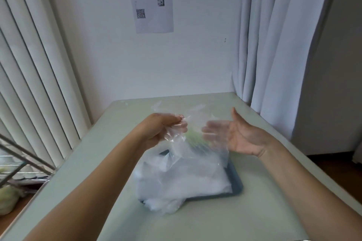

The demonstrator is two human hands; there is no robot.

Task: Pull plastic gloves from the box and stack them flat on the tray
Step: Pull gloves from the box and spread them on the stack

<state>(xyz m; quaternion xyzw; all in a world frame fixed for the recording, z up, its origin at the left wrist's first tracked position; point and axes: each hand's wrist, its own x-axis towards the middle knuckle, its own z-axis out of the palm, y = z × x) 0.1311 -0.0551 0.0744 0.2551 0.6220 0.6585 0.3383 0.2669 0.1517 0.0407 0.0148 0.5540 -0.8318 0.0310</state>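
One clear glove [195,154], held up over the tray [237,184].
It hangs long axis downward from the left hand [162,131], whose fingers pinch its top edge. The right hand [241,137] is just beside it, palm inward, fingers straight and together (contact blurred). The pile of gloves [182,184] lies directly beneath.

White wall [109,58] bearing a printed sheet [151,2], vertical blinds [33,68] left, pale curtains [274,35] right, pale-green table [205,223]
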